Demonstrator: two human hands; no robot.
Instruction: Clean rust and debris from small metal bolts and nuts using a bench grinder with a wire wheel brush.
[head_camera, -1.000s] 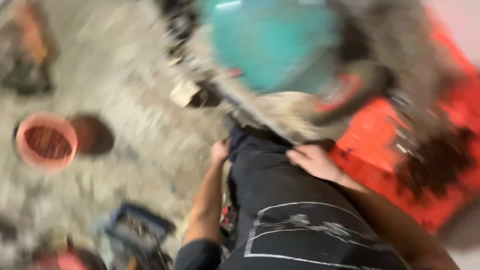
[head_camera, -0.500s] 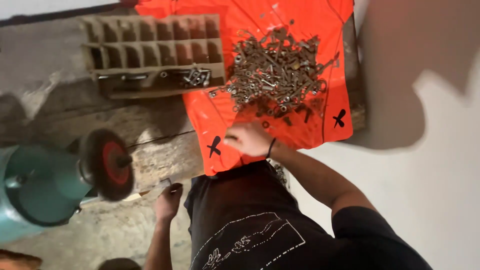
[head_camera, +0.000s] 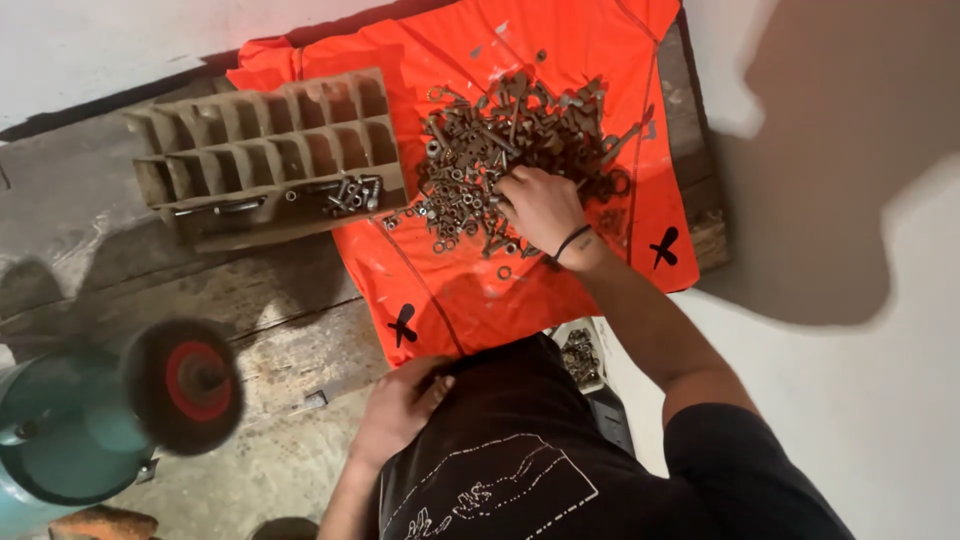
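1. One view only, from the head camera looking down: a pile of rusty nuts and bolts (head_camera: 510, 150) lies on an orange cloth (head_camera: 470, 290) spread over a worn wooden bench (head_camera: 250, 300).
2. The right hand (head_camera: 540, 205) rests on the 6 o'clock edge of the pile, fingers curled down into the loose pieces; whether they pinch any one piece I cannot tell.
3. The left hand (head_camera: 400, 405) sits at 7 o'clock from the pile, well apart from it, fingers loosely bent against the black shirt (head_camera: 500, 460) and gripping nothing that shows.
4. A grey divided tray (head_camera: 250, 150) stands at 9 o'clock from the pile, its edge on the cloth; a few bolts (head_camera: 350, 192) lie in its front compartments.
5. A green bench grinder (head_camera: 60, 430) with a wire wheel (head_camera: 185, 385) sits at 8 o'clock, far from both hands.
6. Judging by the look, the pieces are small, hard and stiff, each light but the heap heavy; rust should make them gritty rather than slippery, and tangled. A fingertip pinch on a bolt's shank or a nut's flats seems the best hold.
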